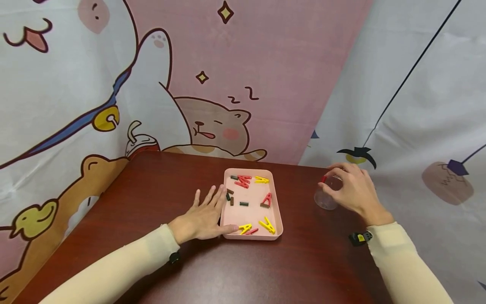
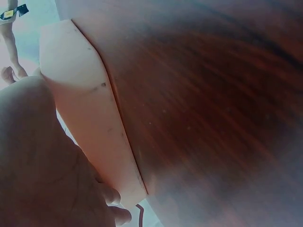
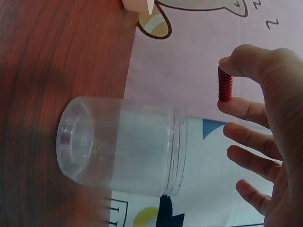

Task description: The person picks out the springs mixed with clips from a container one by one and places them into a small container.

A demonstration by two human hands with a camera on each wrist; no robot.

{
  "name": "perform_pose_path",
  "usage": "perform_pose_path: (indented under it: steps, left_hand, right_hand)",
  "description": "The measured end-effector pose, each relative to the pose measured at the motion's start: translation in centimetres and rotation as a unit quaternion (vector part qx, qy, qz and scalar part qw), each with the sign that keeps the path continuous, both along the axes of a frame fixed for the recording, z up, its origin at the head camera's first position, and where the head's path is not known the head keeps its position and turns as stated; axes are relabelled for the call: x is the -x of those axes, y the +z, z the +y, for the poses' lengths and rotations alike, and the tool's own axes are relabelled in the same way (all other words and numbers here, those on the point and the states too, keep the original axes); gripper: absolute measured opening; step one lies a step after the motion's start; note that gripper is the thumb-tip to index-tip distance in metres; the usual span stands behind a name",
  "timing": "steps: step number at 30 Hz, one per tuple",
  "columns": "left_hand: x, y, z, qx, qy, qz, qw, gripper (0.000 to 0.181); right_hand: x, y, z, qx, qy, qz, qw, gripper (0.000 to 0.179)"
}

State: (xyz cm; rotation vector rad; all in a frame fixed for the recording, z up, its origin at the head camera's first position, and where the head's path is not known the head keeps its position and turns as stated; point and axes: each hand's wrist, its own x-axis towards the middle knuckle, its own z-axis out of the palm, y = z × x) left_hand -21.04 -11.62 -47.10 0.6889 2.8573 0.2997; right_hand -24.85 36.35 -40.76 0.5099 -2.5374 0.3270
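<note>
Between the thumb and index finger of my right hand [image 1: 355, 188] is a small red coil spring [image 3: 225, 85], held upright as the head view shows the hand above the jar. The clear plastic jar [image 3: 142, 146] stands lidless on the table, and no spring shows inside it. My left hand [image 1: 205, 217] spreads its fingers against the left side of a pink tray [image 1: 237, 215], the thumb over its near rim. In the tray lie red clips [image 1: 244, 182], yellow clips [image 1: 267, 225] and several small springs, among them a green spring [image 1: 244, 204].
The dark reddish-brown table [image 1: 171, 181] extends left of the tray and between tray and jar. Behind it hangs a cartoon-printed cloth [image 1: 284, 84], close to the jar. A dark wrist strap [image 1: 360, 238] sits at my right sleeve.
</note>
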Motion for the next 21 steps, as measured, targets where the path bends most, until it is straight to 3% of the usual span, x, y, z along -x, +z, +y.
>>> perform_pose_path:
  steps: [11, 21]
  left_hand:
    - [-0.2, 0.1, 0.1, 0.004, -0.002, -0.001, 1.0, 0.129]
    - [0.0, 0.1, 0.2, 0.007, 0.0, 0.0, 1.0, 0.129]
  right_hand:
    - [0.5, -0.3, 1.9, -0.001, -0.016, 0.004, 0.9999, 0.028]
    - [0.6, -0.6, 2.7, 0.006, -0.043, -0.041, 0.9982, 0.035]
